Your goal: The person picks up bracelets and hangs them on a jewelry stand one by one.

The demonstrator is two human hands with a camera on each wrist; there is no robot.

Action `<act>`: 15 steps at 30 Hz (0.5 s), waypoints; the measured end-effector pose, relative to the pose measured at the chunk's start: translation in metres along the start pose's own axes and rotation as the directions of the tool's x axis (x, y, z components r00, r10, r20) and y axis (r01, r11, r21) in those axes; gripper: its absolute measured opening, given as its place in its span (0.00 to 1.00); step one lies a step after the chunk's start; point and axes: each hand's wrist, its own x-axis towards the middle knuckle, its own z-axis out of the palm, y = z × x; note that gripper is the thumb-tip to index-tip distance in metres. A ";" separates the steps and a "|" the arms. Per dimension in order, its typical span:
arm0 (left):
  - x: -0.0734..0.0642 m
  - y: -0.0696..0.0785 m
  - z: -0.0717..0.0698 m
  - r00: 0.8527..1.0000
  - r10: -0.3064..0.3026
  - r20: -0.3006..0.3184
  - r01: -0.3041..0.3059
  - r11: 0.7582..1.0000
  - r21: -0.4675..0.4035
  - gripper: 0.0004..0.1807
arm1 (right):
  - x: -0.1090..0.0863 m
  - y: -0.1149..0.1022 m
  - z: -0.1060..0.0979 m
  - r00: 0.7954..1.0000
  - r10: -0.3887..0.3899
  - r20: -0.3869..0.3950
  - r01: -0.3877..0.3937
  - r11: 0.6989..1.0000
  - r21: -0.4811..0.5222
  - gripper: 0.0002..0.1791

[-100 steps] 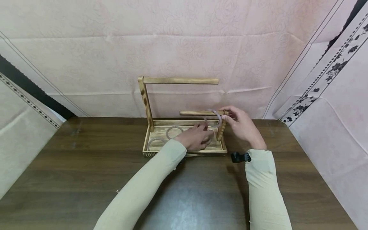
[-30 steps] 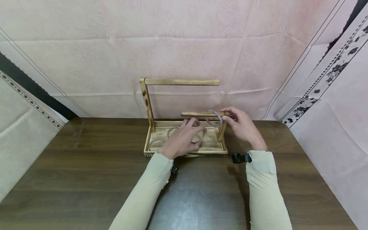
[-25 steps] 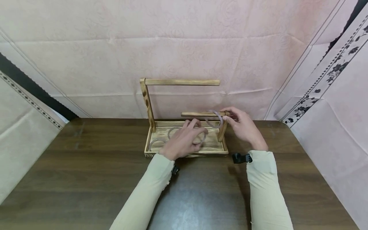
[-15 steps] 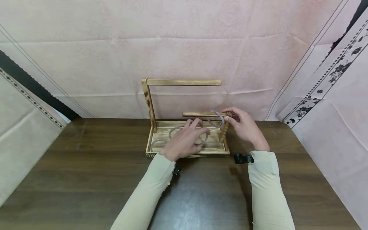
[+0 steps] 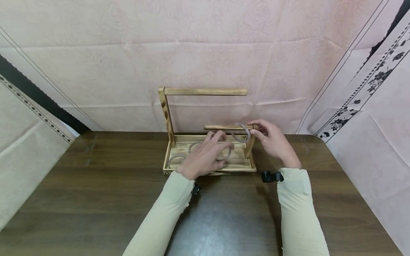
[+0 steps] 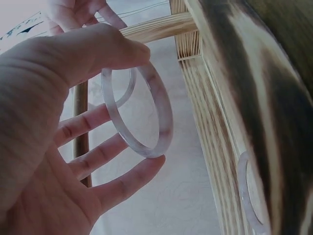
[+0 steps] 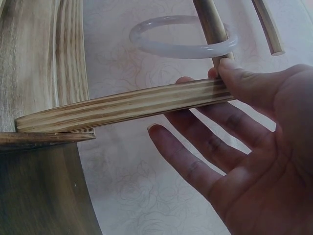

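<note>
My left hand [image 5: 205, 156] is over the wooden tray [image 5: 237, 170] of a bangle stand. It pinches a pale, translucent bangle [image 6: 165, 110] between thumb and a fingertip, the other fingers spread behind. My right hand [image 5: 272, 142] grips the top of the short right post [image 7: 127, 104], where it meets the lower rod [image 5: 221, 127]. A whitish bangle [image 7: 181, 51] hangs on that rod, close to the right thumb. Two more bangles lie in the tray: one at the front left [image 5: 177, 155] and one behind it [image 5: 193, 143], partly hidden by the left hand.
A taller post [image 5: 166, 117] at the tray's left carries a higher rod [image 5: 205, 92] that runs right and ends free. The stand sits near the back edge of a brown wooden table [image 5: 96, 199]. Patterned cloth [image 5: 205, 53] hangs behind.
Since the earliest frame my left hand has moved from the tray's right side leftward, and a bangle now shows in its fingers. The right hand keeps its grip. The last second shows little motion.
</note>
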 end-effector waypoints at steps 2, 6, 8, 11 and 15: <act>-0.001 0.000 -0.002 1.000 -0.016 0.006 0.016 1.000 0.006 0.23 | 0.000 0.000 0.000 1.000 -0.006 -0.002 0.006 1.000 0.000 0.17; -0.003 0.000 -0.006 1.000 -0.029 0.008 0.029 1.000 0.005 0.23 | 0.001 0.000 0.000 1.000 -0.017 -0.007 0.017 1.000 0.006 0.16; -0.003 0.000 -0.008 1.000 -0.022 0.000 0.022 1.000 0.004 0.23 | 0.001 0.000 0.001 1.000 -0.019 -0.009 0.019 1.000 0.008 0.16; -0.003 -0.001 -0.010 1.000 -0.015 -0.013 0.015 1.000 -0.004 0.22 | 0.001 0.000 0.001 1.000 -0.022 -0.012 0.022 1.000 0.008 0.16; -0.004 -0.001 -0.014 0.999 -0.011 -0.033 0.010 1.000 -0.022 0.24 | 0.001 0.000 0.001 1.000 -0.022 -0.012 0.023 1.000 0.005 0.16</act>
